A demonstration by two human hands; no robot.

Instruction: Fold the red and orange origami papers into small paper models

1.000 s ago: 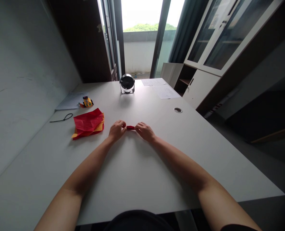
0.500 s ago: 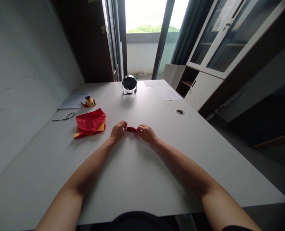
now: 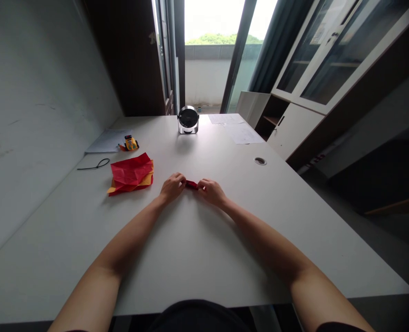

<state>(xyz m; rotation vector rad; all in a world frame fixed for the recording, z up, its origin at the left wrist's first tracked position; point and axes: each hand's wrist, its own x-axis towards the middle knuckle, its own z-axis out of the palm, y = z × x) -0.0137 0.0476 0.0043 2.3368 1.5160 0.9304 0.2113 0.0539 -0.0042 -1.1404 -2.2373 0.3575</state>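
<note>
A narrow folded strip of red paper (image 3: 191,185) lies low over the white table, stretched between my hands. My left hand (image 3: 174,185) pinches its left end, fingers closed. Its right end is in the closed fingertips of my right hand (image 3: 209,189). Both ends of the strip are hidden by my fingers, and a dark shade runs along its lower side. Left of my left hand lies a loose stack of creased red and yellow paper sheets (image 3: 132,171).
Behind the paper stack sits a small yellow toy (image 3: 131,143), with a black looped cable tie (image 3: 95,164) nearer the wall. A round black fan (image 3: 188,119) stands at the table's far side. White papers (image 3: 244,133) and a cable hole (image 3: 260,161) are on the right.
My view has shifted slightly. My fingers have moved a little on the red strip, and more of its red face shows between them. Both hands still hold it.
</note>
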